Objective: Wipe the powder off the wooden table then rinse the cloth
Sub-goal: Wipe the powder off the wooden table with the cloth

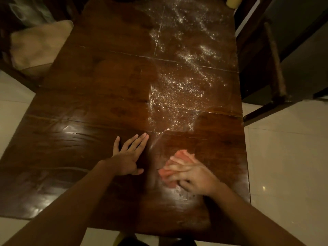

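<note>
A dark wooden table [99, 96] fills the view. White powder [184, 86] is scattered over its right half, from the far edge down to about the middle. My right hand [197, 176] presses a bunched pink cloth [177, 160] onto the table near the front right, just below the powder's near end. My left hand [129, 155] lies flat on the wood beside it, fingers spread, holding nothing. A faint smear [182, 190] shows on the wood below the cloth.
A dark wooden chair [273, 71] stands at the right edge of the table. A beige cushion [37, 47] sits on a seat at the far left. Pale floor tiles [287, 166] surround the table. A yellowish object [232, 1] is at the far right corner.
</note>
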